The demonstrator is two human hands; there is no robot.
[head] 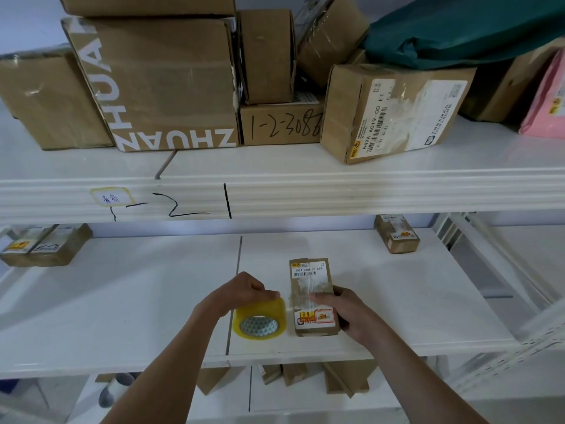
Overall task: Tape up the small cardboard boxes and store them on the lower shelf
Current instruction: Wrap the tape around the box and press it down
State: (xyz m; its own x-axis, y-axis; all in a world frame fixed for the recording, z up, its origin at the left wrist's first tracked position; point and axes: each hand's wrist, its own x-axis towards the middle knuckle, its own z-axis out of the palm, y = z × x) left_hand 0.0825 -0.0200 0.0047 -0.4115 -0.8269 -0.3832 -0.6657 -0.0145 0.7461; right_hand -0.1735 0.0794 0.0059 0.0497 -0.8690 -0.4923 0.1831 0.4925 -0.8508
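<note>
While your hands grip tape and box, the roll sits just left of the box.
Your left hand holds the tape roll; your right hand clasps the small box, long axis pointing away from you.

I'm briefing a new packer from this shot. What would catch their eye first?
First, the two hands at the middle shelf's front edge: the left hand grips a yellowish tape roll, the right hand holds a small labelled cardboard box beside it. Next, the upper shelf's crowd of big cartons, above all the ZHUANZHUAN box at left, with a green bag at top right.
</note>
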